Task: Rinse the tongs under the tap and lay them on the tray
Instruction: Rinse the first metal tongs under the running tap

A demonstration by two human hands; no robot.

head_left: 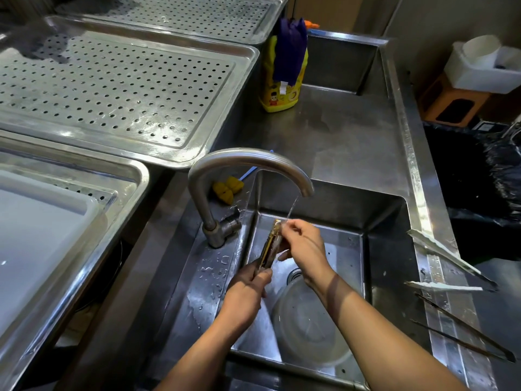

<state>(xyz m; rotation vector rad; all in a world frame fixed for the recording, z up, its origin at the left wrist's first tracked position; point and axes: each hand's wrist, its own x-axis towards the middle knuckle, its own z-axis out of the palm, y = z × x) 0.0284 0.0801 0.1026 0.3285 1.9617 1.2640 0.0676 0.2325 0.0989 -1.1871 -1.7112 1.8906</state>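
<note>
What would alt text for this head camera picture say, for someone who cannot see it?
Two bare hands, left hand and right hand, hold tongs under a running tap over a steel sink. Perforated trays sit at left; more tongs rest at right.

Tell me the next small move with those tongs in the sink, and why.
Probably keep rubbing toward the lower end. The tap is running and the stream lands at the top end of the tongs, where the right hand works them; the left hand grips the bottom end, which looks out of the stream. Only afterwards would they go onto the perforated tray.
</note>
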